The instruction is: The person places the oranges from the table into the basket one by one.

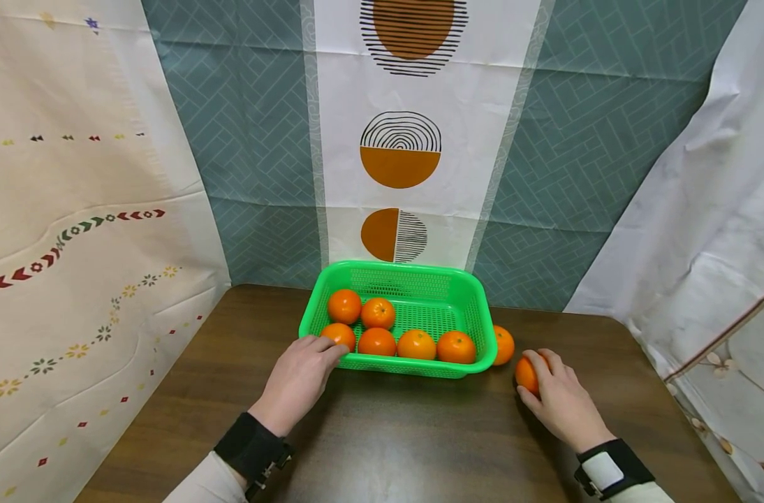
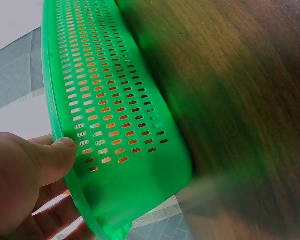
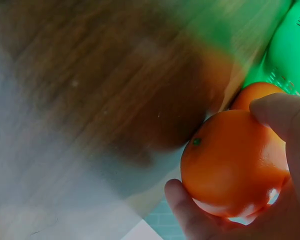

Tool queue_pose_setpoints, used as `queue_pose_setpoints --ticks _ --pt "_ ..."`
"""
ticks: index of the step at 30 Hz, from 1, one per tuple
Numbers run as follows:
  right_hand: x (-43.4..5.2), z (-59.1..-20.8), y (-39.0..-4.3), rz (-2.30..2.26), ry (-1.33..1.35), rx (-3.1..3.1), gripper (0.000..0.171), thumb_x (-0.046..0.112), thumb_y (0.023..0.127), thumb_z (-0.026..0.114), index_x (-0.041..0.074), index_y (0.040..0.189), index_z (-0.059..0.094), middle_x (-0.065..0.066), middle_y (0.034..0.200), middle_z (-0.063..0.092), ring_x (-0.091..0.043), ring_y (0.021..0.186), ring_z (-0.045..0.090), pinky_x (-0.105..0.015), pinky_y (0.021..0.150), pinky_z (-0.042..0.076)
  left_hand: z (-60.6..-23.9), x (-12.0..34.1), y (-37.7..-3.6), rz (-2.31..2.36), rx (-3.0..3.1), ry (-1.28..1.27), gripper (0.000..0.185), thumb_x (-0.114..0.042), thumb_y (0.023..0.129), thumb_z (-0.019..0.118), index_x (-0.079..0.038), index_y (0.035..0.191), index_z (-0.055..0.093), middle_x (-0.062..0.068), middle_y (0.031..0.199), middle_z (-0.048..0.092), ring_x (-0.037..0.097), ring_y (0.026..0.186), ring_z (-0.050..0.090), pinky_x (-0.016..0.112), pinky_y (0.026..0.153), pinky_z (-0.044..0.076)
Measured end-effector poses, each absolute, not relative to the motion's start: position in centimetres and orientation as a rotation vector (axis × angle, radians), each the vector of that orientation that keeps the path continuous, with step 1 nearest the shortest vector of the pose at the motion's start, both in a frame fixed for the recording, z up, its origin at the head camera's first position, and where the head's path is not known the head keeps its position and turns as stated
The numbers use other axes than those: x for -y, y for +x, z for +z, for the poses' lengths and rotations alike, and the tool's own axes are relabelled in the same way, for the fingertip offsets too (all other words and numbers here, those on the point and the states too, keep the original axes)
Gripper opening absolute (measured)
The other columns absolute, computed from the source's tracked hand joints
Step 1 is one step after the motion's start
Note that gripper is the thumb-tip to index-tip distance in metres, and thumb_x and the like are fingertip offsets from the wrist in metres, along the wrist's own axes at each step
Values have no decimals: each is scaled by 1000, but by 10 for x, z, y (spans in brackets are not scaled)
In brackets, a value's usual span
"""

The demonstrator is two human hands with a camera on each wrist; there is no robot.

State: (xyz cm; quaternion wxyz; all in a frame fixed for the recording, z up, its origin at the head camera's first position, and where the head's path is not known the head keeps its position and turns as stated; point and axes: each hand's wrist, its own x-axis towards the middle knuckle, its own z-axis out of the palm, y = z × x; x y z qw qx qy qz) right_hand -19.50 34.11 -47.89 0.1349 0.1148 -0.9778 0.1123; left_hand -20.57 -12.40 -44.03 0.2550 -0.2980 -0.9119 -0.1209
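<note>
A green perforated plastic basket (image 1: 420,274) stands at the back of the table with several oranges (image 1: 378,342) inside, mostly along its front and left. My left hand (image 1: 302,377) grips the basket's front left rim, thumb outside and fingers over the inner side, as the left wrist view shows. To the right of the basket, my right hand (image 1: 561,402) holds an orange (image 3: 232,162) between thumb and fingers, low over the table. Another orange (image 1: 503,346) sits against the basket's right side, partly hidden by its wall.
The brown wooden table (image 1: 420,433) reaches back to a green and white patterned cloth (image 1: 256,140). Pale cloths hang at the left (image 1: 93,279) and right (image 1: 721,244) sides. A black band is strapped round each wrist.
</note>
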Motion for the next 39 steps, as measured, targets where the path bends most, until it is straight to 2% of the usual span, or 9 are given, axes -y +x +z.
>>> queue_pose_setpoints --ticks 39 --pt "-345 -473 -190 347 353 2797 67 33 87 81 9 141 51 -22 133 46 -44 104 55 -63 83 52 -439 124 -206 -324 2479 -811 23 -10 87 80 -16 110 76 -5 96 66 18 84 57 33 80 51"
